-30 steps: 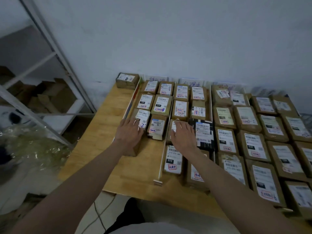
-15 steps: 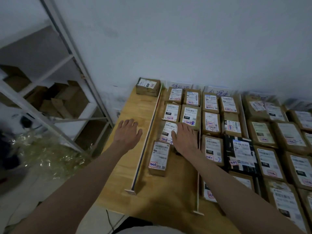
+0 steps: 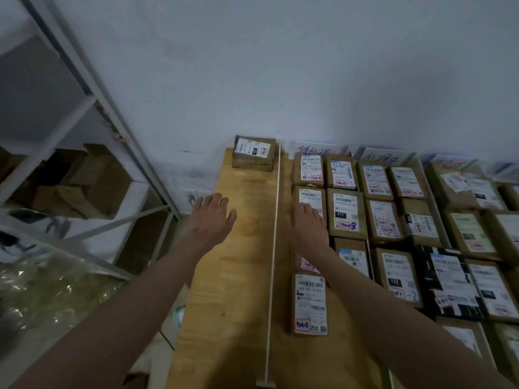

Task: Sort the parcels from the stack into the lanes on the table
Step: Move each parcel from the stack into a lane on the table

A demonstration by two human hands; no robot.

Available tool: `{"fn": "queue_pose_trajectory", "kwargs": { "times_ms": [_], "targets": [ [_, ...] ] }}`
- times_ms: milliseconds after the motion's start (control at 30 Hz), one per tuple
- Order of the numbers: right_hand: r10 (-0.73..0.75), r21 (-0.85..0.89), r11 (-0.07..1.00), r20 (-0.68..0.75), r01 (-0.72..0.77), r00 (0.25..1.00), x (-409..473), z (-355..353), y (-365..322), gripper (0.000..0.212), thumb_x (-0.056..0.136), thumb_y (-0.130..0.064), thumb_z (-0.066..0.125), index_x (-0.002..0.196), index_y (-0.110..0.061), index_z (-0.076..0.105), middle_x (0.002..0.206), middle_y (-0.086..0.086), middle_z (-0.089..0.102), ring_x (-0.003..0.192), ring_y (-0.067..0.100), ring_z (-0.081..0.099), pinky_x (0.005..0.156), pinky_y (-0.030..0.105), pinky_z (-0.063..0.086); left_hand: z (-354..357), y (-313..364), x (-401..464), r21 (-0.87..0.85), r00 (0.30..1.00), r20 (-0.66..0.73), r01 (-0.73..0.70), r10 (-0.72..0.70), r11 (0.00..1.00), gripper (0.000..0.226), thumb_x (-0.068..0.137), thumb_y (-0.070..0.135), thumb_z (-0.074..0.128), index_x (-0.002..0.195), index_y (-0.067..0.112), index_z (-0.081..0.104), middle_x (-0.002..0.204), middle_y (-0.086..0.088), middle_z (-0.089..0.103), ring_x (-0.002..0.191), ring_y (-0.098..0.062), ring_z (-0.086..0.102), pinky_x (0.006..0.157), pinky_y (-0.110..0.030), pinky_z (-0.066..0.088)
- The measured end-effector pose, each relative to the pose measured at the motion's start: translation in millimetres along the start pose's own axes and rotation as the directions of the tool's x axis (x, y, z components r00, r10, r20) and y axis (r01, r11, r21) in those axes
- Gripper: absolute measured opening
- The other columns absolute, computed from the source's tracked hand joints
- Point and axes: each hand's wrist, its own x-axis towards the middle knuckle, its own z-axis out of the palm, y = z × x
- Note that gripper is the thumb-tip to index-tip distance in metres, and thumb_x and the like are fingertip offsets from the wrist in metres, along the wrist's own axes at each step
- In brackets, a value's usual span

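Left hand (image 3: 211, 217) flat, fingers apart, over the wooden desk's (image 3: 241, 276) left edge; right hand (image 3: 307, 230) spread flat on a brown labelled cardboard parcel (image 3: 309, 265) beside the white lane divider (image 3: 273, 248).

The table (image 3: 247, 276) is pale wood with a smooth, faintly glossy finish, and a thin white divider strip (image 3: 273, 248) runs along it. The parcels (image 3: 346, 217) are matt brown cardboard with white paper labels (image 3: 310, 303), while one black parcel (image 3: 449, 282) looks glossy. The shelving frame (image 3: 118, 130) is grey painted metal, and crinkled clear plastic (image 3: 42, 293) glints below it.
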Motion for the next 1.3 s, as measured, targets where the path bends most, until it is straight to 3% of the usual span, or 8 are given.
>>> {"fn": "queue_pose_trajectory", "kwargs": {
  "times_ms": [267, 533, 767, 967, 1033, 1133, 1233, 1300],
  "targets": [
    [0.009, -0.018, 1.000, 0.000, -0.009, 1.000, 82, 3, -17, 0.039, 0.103, -0.030, 0.040, 0.136, -0.010, 0.044, 0.138, 0.009, 0.048, 0.131, 0.025, 0.042, 0.111, 0.039, 0.031, 10, -22, 90, -0.053, 1.000, 0.024, -0.004, 0.006, 0.999, 0.052, 0.103, 0.044, 0.033, 0.142, 0.013, 0.046, 0.149, -0.007, 0.044, 0.136, -0.027, 0.040, 0.117, -0.044, 0.022],
    [-0.008, -0.041, 0.999, 0.011, 0.008, 1.000, 195, 22, -21, 0.037, 0.099, -0.030, 0.040, 0.129, -0.010, 0.047, 0.129, 0.009, 0.052, 0.120, 0.025, 0.050, 0.104, 0.041, 0.041, 34, -33, 193, -0.104, 0.999, 0.029, 0.018, -0.015, 0.994, 0.051, 0.102, 0.044, 0.035, 0.139, 0.011, 0.050, 0.145, -0.007, 0.047, 0.132, -0.027, 0.044, 0.114, -0.042, 0.027],
    [-0.045, 0.005, 0.999, 0.058, 0.044, 0.997, 290, 46, -20, 0.039, 0.101, -0.027, 0.039, 0.136, -0.011, 0.044, 0.137, 0.010, 0.048, 0.128, 0.027, 0.046, 0.107, 0.043, 0.040, 60, -29, 278, -0.141, 1.000, 0.018, -0.016, 0.019, 0.990, 0.050, 0.101, 0.040, 0.037, 0.141, 0.011, 0.046, 0.145, -0.009, 0.046, 0.128, -0.029, 0.048, 0.109, -0.044, 0.034],
    [-0.117, -0.049, 0.991, 0.187, 0.128, 0.975, 326, 79, -16, 0.069, 0.097, -0.014, 0.048, 0.157, -0.012, 0.014, 0.164, 0.006, 0.012, 0.149, 0.028, 0.016, 0.121, 0.045, 0.021, 93, -24, 307, -0.138, 0.995, -0.033, -0.097, 0.093, 0.986, 0.043, 0.100, 0.040, 0.039, 0.135, 0.015, 0.048, 0.142, -0.006, 0.045, 0.123, -0.027, 0.048, 0.100, -0.044, 0.043],
    [-0.145, -0.070, 0.986, 0.086, 0.151, 0.986, 322, 88, -15, 0.066, 0.096, -0.013, 0.049, 0.155, -0.012, 0.020, 0.161, 0.007, 0.019, 0.147, 0.027, 0.020, 0.120, 0.042, 0.022, 102, -27, 307, -0.112, 0.989, -0.100, -0.116, 0.105, 0.987, 0.038, 0.100, 0.041, 0.041, 0.126, 0.015, 0.053, 0.133, -0.005, 0.050, 0.116, -0.026, 0.051, 0.092, -0.043, 0.047],
    [-0.233, -0.075, 0.970, -0.048, 0.230, 0.971, 302, 97, -23, 0.045, 0.098, -0.016, 0.048, 0.143, -0.015, 0.044, 0.144, 0.005, 0.044, 0.133, 0.025, 0.038, 0.111, 0.039, 0.032, 107, -39, 308, -0.144, 0.982, -0.179, -0.078, 0.052, 0.986, 0.034, 0.099, 0.040, 0.044, 0.116, 0.014, 0.056, 0.124, -0.005, 0.055, 0.109, -0.026, 0.054, 0.089, -0.043, 0.046],
    [-0.398, -0.002, 0.917, -0.044, 0.399, 0.916, 282, 105, -34, 0.035, 0.095, -0.015, 0.053, 0.130, -0.016, 0.058, 0.130, 0.005, 0.055, 0.120, 0.023, 0.046, 0.104, 0.039, 0.040, 107, -51, 310, -0.240, 0.982, -0.187, -0.042, -0.004, 0.970, 0.033, 0.102, 0.036, 0.043, 0.122, 0.012, 0.055, 0.131, -0.006, 0.055, 0.120, -0.027, 0.050, 0.099, -0.043, 0.039],
    [-0.363, 0.045, 0.928, -0.101, 0.369, 0.926, 282, 110, -38, 0.037, 0.092, -0.011, 0.057, 0.129, -0.016, 0.058, 0.129, 0.005, 0.055, 0.118, 0.021, 0.047, 0.101, 0.038, 0.044, 107, -59, 311, -0.295, 0.989, -0.145, -0.034, -0.010, 0.955, 0.038, 0.103, 0.034, 0.042, 0.132, 0.011, 0.052, 0.142, -0.006, 0.048, 0.130, -0.027, 0.042, 0.106, -0.044, 0.035]
  ]
}}
